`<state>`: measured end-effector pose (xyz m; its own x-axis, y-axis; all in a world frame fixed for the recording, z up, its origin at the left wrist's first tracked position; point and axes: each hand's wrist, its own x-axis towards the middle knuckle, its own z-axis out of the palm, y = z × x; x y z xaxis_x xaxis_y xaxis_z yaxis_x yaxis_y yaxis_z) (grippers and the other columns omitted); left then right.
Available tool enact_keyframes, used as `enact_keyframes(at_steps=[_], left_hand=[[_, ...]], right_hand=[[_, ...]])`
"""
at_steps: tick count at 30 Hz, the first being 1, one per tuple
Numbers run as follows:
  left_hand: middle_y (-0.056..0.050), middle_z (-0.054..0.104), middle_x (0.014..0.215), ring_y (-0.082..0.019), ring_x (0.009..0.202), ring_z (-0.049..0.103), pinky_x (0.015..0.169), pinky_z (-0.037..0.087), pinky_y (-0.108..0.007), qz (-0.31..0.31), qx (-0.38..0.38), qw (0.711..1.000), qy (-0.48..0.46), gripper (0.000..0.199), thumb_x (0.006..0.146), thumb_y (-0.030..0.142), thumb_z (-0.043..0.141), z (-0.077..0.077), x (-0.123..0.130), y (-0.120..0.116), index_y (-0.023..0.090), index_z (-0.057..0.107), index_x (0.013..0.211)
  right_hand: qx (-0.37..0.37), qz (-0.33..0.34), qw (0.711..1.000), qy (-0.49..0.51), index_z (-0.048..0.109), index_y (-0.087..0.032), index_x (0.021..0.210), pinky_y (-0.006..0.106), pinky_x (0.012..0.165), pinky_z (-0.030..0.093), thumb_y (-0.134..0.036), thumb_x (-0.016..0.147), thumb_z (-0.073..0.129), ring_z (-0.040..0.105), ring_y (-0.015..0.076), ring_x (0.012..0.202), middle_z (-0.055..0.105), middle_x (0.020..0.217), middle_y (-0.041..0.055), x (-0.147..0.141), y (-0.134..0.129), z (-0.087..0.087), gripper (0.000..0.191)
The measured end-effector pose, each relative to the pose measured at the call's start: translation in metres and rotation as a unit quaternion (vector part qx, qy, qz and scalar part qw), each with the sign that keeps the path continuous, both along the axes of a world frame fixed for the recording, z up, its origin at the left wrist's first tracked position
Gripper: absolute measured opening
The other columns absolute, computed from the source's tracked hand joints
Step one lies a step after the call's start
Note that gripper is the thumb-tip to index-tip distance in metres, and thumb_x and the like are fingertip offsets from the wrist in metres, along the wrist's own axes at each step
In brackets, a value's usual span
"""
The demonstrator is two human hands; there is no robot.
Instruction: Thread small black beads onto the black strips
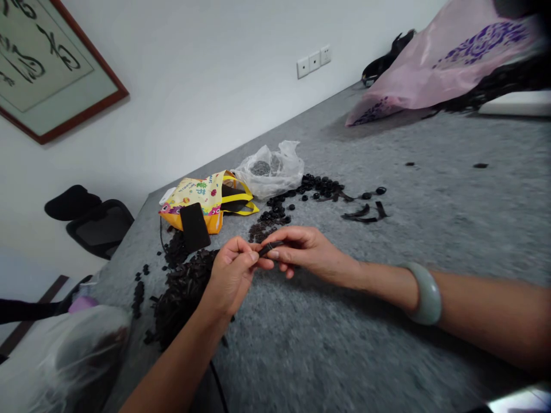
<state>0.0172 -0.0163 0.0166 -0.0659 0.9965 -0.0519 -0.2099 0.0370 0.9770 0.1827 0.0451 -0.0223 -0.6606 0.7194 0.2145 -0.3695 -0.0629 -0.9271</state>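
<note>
Left hand (233, 269) and right hand (312, 253) pinch a narrow black strip (270, 248); at twelve o'clock, a crumpled translucent plastic bag (284, 171) contains dark material (260, 168).

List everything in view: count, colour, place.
framed calligraphy: 1, brown frame, wall
wall plates: 3, white, wall
office chair: 1, black, left
table: 1, grey, centre
printed bag: 1, cream, table
phone: 1, black, against printed bag
small plastic bag: 1, translucent, table
large plastic bag: 1, translucent, lower left
pink bag: 1, pink, upper right
slab: 1, white, far right
discs: many, black, table middle
strips: many, black, table left
cable: 1, black, lower centre
held strip: 1, black, centre
bangle: 1, pale green, lower right
left hand: 1, bare, centre
right hand: 1, bare, centre
</note>
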Motion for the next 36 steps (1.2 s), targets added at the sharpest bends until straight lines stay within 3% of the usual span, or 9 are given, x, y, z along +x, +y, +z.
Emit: enact_keyframes(at_steps=[4,9,19,22,24,26,29,31,36], left_hand=[[0.002,0.07,0.071,-0.012,0.06,0.067,0.071,0.053,-0.028,0.003,0.023,1.0,0.012,0.02,0.068,0.017,0.071,-0.004,-0.002,0.001,0.018,0.052,0.063],[0.001,0.071,0.092,-0.012,0.061,0.07,0.074,0.053,-0.03,0.046,0.083,0.989,0.113,0.02,0.076,0.018,0.072,-0.01,-0.012,0.003,0.018,0.054,0.069],[-0.001,0.073,0.093,-0.012,0.061,0.071,0.073,0.054,-0.03,0.025,0.094,0.986,0.134,0.017,0.082,0.019,0.067,-0.012,-0.019,0.009,0.018,0.054,0.073],[-0.002,0.071,0.091,-0.015,0.063,0.072,0.07,0.055,-0.03,0.057,0.093,0.979,0.17,0.016,0.08,0.025,0.07,-0.013,-0.018,0.011,0.018,0.056,0.077],[0.0,0.069,0.085,-0.015,0.065,0.071,0.068,0.054,-0.029,0.117,0.122,0.961,0.221,0.016,0.079,0.027,0.072,-0.013,-0.016,0.009,0.018,0.059,0.082],[0.002,0.066,0.077,-0.014,0.066,0.068,0.067,0.052,-0.027,0.176,0.172,0.921,0.303,0.011,0.08,0.026,0.07,-0.012,-0.011,0.004,0.019,0.062,0.082],[0.001,0.067,0.073,-0.014,0.069,0.065,0.068,0.051,-0.026,0.176,0.224,0.868,0.407,0.004,0.081,0.023,0.069,-0.01,-0.004,-0.003,0.02,0.068,0.078],[0.001,0.071,0.074,-0.015,0.069,0.066,0.068,0.052,-0.027,0.149,0.214,0.87,0.419,0.003,0.081,0.022,0.069,-0.011,-0.001,-0.004,0.02,0.071,0.08],[0.0,0.072,0.071,-0.015,0.063,0.067,0.063,0.053,-0.026,0.143,0.148,0.909,0.364,0.008,0.08,0.027,0.069,-0.013,0.001,0.0,0.02,0.072,0.08]], right_hand=[[-0.006,0.005,1.0,0.003,0.074,-0.017,0.104,0.019,0.053,0.057,-0.034,0.081,0.08,0.063,0.0082,0.061,0.069,0.076,0.0001,-0.001,0.001,-0.001,0.029],[-0.043,0.011,0.999,-0.002,0.071,-0.018,0.105,0.018,0.051,0.057,-0.037,0.077,0.084,0.064,0.0091,0.062,0.07,0.074,-0.0005,-0.002,0.009,-0.005,0.037],[-0.146,0.024,0.989,-0.03,0.069,-0.016,0.086,0.015,0.046,0.053,-0.037,0.07,0.088,0.057,0.0071,0.058,0.064,0.067,-0.0023,-0.002,0.01,0.0,0.033],[-0.19,0.023,0.981,-0.023,0.069,-0.016,0.084,0.013,0.042,0.048,-0.037,0.068,0.089,0.054,0.0055,0.056,0.063,0.07,-0.0026,-0.004,0.01,-0.003,0.033],[-0.203,0.01,0.979,-0.025,0.068,-0.015,0.08,0.013,0.041,0.046,-0.039,0.068,0.089,0.053,0.0045,0.053,0.062,0.07,-0.0024,-0.005,0.01,-0.004,0.034],[-0.202,-0.009,0.979,-0.027,0.066,-0.015,0.077,0.013,0.041,0.045,-0.041,0.068,0.088,0.052,0.0043,0.052,0.061,0.069,-0.0026,-0.005,0.009,-0.004,0.035],[-0.183,-0.033,0.982,-0.022,0.066,-0.016,0.078,0.015,0.042,0.045,-0.041,0.069,0.088,0.051,0.0048,0.051,0.06,0.066,-0.0034,-0.004,0.007,-0.003,0.035],[-0.172,-0.041,0.984,-0.019,0.067,-0.016,0.082,0.015,0.043,0.045,-0.041,0.069,0.087,0.052,0.0055,0.052,0.059,0.066,-0.0036,-0.004,0.004,-0.003,0.034],[-0.158,-0.047,0.986,-0.027,0.069,-0.017,0.088,0.016,0.042,0.044,-0.04,0.068,0.087,0.053,0.0071,0.055,0.06,0.067,-0.0033,-0.006,0.002,-0.003,0.035]])
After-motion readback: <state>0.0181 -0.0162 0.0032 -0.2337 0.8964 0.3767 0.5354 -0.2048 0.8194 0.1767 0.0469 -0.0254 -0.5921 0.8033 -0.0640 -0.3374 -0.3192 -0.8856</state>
